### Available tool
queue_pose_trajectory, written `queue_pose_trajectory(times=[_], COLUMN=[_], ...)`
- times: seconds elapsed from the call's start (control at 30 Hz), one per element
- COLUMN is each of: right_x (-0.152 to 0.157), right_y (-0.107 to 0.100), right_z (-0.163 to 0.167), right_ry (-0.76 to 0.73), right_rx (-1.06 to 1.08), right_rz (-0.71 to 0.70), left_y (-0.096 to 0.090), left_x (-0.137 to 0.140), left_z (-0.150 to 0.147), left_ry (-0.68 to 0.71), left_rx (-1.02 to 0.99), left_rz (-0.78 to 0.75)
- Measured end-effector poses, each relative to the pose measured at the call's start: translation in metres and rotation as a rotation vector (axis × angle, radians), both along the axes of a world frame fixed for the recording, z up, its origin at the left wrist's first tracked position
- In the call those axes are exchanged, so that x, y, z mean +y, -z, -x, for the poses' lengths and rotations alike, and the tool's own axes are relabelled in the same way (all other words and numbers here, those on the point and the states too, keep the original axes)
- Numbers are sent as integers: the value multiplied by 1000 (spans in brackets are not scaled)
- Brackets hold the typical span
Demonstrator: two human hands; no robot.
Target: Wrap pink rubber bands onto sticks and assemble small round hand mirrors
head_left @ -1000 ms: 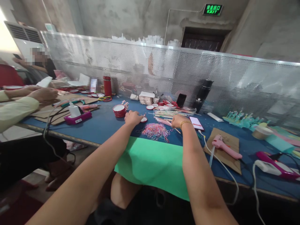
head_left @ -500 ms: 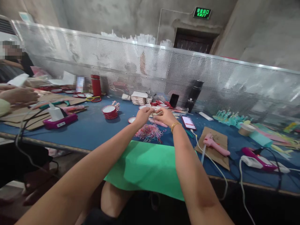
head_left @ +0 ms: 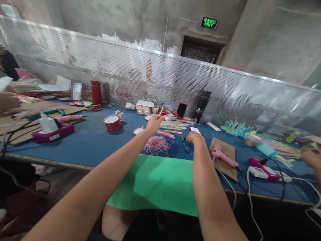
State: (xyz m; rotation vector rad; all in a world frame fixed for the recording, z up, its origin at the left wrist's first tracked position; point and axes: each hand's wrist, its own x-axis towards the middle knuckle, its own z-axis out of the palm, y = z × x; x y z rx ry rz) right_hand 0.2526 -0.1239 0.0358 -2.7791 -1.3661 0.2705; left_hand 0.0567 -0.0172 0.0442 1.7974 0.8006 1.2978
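In the head view, my left hand (head_left: 153,124) is closed around a thin pale stick (head_left: 161,113), which points up from the fingers. Lower and to the right, my right hand (head_left: 192,137) reaches down to the table beside teal-handled pliers (head_left: 185,145); its fingers are mostly hidden. A lit phone (head_left: 195,130) lies just behind that hand. Between my arms sits a tangled pile of thin pink, purple and blue strands (head_left: 157,146). Behind it are a pink pen-like tool (head_left: 166,134) and several pale sticks (head_left: 173,125). A green sheet (head_left: 152,182) covers my lap.
A red-rimmed round stack (head_left: 112,123) stands left. A pink glue gun (head_left: 224,158) rests on cardboard (head_left: 232,147) at right. Purple power strips (head_left: 54,133) with cables flank both sides. A black bottle (head_left: 202,106) stands by the perforated screen (head_left: 125,63). Another person's hand (head_left: 311,157) appears at right.
My hands were together above the strands. Now they are apart: the left keeps the stick, while the right has moved right and down to the pliers. Another person's hand has entered at the right edge.
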Motion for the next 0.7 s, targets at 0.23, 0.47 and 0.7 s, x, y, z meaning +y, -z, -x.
queue_pose_trajectory(times=[0.23, 0.47, 0.7], right_x=[-13, 3, 21], right_y=[-12, -15, -4], right_z=[17, 40, 93], right_ry=[23, -369, -373], right_rx=[39, 169, 226], right_rz=[-272, -941, -1121], left_y=[9, 7, 3], left_x=[-12, -27, -38], left_z=[-5, 10, 0], left_ry=[159, 529, 601], left_rx=[-68, -200, -441], left_rz=[33, 325, 503])
